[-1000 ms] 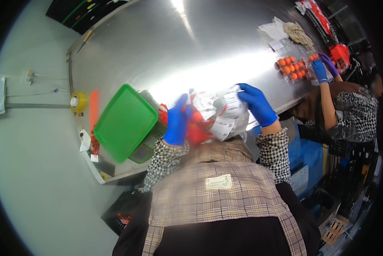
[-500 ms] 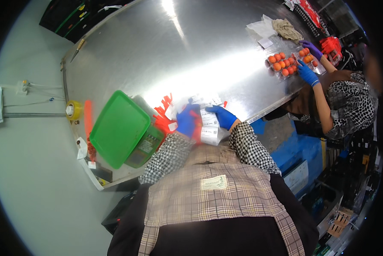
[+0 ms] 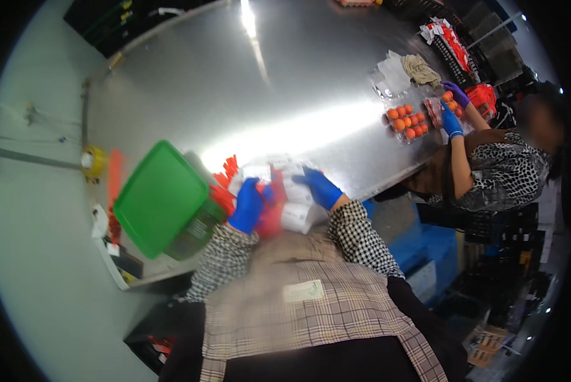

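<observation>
In front of my apron, my left hand, in a blue glove, is closed on a piece of red netting, which is blurred by motion. Some blue fingertips show through the red. My right hand, also gloved in blue, grips white printed labels from their right side. A curled strip of labels hangs below the fingers toward my apron. More red net strips with white tags lie beside my left hand. Exactly how the netting and labels touch is hard to see.
A green-lidded tub stands at the left on the metal table. Yellow tape hangs near the table's left edge. At the right, a co-worker's gloved hands handle trays of orange-red round items, near a crumpled cloth.
My left hand has moved left and down, and the red netting now spreads between my hands. My right hand stays at the labels. The view has shifted slightly. The co-worker's hands have moved.
</observation>
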A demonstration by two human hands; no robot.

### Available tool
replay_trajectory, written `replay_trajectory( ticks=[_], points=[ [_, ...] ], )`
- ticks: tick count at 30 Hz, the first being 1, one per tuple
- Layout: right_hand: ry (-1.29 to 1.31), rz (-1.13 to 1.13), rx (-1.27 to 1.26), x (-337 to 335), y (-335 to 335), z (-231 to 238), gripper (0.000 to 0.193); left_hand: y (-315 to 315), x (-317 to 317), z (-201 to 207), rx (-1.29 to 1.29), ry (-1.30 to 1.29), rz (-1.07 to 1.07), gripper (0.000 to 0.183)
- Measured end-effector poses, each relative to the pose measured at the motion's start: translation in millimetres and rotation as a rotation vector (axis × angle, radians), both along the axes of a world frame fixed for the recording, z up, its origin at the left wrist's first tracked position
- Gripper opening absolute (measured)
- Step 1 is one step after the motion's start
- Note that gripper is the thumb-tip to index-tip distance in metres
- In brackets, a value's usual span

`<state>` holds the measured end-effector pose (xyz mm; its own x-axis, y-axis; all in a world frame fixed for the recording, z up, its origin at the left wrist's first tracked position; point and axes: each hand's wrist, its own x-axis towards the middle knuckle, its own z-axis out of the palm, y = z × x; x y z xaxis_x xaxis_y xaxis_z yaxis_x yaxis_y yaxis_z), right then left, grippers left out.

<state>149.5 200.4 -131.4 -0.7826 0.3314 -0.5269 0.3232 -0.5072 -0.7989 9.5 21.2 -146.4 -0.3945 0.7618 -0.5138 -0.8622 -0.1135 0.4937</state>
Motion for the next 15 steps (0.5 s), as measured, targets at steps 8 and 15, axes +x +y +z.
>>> replay_trajectory(
  ticks=[8,15],
  points=[
    [0.084,0.139,0.356,-9,-9,66,0.036,11,17,18,0.035,0.222,0.117,0.031],
    [0.046,0.075,0.571,-14,8,50,0.032,3,4,5,0.19,0.226,-0.008,0.031]
  ],
)
